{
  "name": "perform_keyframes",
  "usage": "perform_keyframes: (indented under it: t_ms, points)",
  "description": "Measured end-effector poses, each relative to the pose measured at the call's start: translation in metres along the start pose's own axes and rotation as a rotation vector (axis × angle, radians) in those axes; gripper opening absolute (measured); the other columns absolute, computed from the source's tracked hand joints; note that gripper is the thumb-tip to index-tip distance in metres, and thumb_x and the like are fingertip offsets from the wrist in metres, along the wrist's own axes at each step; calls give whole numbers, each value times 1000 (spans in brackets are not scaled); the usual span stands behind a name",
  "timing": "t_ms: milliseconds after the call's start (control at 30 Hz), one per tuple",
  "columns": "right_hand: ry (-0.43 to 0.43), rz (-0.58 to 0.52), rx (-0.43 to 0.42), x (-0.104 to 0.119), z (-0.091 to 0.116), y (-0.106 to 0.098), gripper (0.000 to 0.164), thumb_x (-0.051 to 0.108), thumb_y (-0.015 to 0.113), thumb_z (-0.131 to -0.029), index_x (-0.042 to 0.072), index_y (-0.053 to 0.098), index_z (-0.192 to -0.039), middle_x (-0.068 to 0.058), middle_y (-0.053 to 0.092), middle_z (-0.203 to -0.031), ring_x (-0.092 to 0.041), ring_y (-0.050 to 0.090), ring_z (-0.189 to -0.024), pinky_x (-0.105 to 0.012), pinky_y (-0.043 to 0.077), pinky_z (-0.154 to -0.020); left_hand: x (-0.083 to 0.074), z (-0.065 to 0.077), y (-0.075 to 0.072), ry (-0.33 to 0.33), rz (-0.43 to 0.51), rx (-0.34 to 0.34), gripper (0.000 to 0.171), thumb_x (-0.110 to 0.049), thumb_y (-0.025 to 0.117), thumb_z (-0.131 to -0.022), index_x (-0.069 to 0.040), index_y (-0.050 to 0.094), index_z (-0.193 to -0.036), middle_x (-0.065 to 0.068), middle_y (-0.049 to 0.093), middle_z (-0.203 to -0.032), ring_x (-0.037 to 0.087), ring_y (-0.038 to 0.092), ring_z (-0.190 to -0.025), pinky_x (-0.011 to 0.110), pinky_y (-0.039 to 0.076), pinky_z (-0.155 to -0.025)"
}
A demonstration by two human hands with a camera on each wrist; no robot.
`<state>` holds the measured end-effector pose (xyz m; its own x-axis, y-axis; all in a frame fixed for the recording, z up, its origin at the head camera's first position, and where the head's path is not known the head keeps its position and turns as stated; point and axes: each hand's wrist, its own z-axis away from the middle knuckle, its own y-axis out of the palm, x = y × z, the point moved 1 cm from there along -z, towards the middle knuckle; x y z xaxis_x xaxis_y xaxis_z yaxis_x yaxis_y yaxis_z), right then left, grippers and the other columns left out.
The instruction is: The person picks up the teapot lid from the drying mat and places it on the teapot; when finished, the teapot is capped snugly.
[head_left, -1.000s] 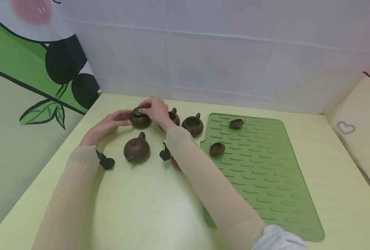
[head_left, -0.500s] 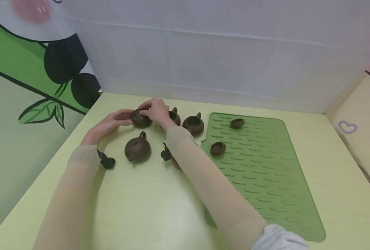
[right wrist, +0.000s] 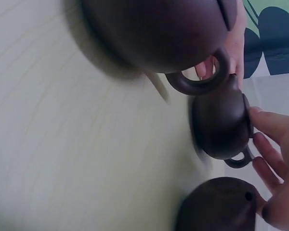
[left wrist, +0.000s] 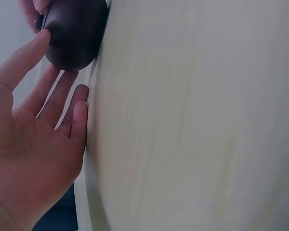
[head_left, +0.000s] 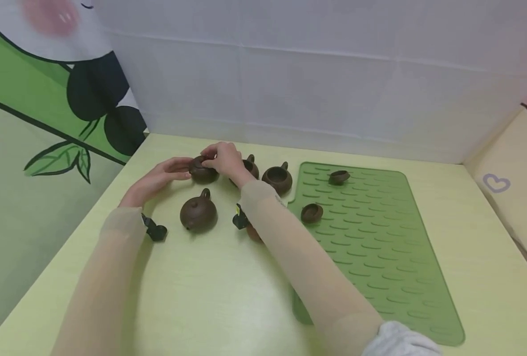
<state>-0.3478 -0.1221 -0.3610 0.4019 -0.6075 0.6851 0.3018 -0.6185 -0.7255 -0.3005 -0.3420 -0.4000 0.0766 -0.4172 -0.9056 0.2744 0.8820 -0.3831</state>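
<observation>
In the head view, my left hand [head_left: 158,178] and right hand [head_left: 228,160] meet at a dark brown teapot [head_left: 204,175] at the back left of the table. The left thumb and fingers hold its spout end, thumb on one side and fingertips on the other, as the left wrist view shows on the teapot [left wrist: 77,36]. The right thumb and fingers pinch its lid [right wrist: 247,110] from above. That lid sits on the opening; its knob is hidden by fingers. A second teapot [head_left: 198,216], lid on, stands nearer me.
Two lidless teapots, one [head_left: 277,179] in full view and one [head_left: 251,169] partly behind my right hand, stand to the right. On the green mat [head_left: 379,257] lie two upturned lids, the far one [head_left: 338,177] and the near one [head_left: 311,213]. A reddish-brown object [head_left: 253,233] is half hidden by my right forearm.
My right hand has lowered the lid from just above the teapot onto its opening. The left hand has stayed at the teapot's side.
</observation>
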Motion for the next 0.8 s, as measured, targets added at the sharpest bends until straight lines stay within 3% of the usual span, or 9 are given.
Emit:
perform_keyframes:
  t_ms: [200,367,533,667,800]
  points:
    - [-86,13,116,2,4,-16,59,28,72,-91,19,51,-145,-5,64,-131,-20,58,-122,-35,48,-103,1,-2,-2,9,-33,-16,64,-18,61,-98,-7,32,-153,17,33,-159,34,28,-149,58,8,-125]
    - [-135,11,192,4,15,-39,74,30,74,-90,21,37,-153,-9,52,-148,-23,42,-142,-40,39,-117,-1,-3,-6,6,-69,-21,66,-22,62,-98,-7,30,-154,16,29,-161,34,22,-151,60,8,-124]
    - [-179,28,197,4,31,-64,81,36,74,-88,25,30,-156,-6,45,-154,-21,37,-146,-40,36,-119,-9,1,-9,1,-127,-46,67,-29,60,-99,-7,29,-154,15,29,-161,34,25,-150,59,19,-122]
    - [-214,32,156,2,49,-82,83,36,75,-88,24,30,-156,-3,46,-154,-19,40,-145,-39,35,-119,-25,17,-10,-18,-156,-124,71,-35,60,-98,-10,27,-155,16,27,-162,37,25,-151,60,23,-121]
    - [-219,12,104,-2,65,-99,81,36,75,-88,25,31,-156,-2,46,-153,-19,40,-144,-41,35,-120,-52,41,-1,-1,-111,-239,71,-36,62,-97,-12,28,-154,15,29,-161,35,27,-151,59,21,-122]
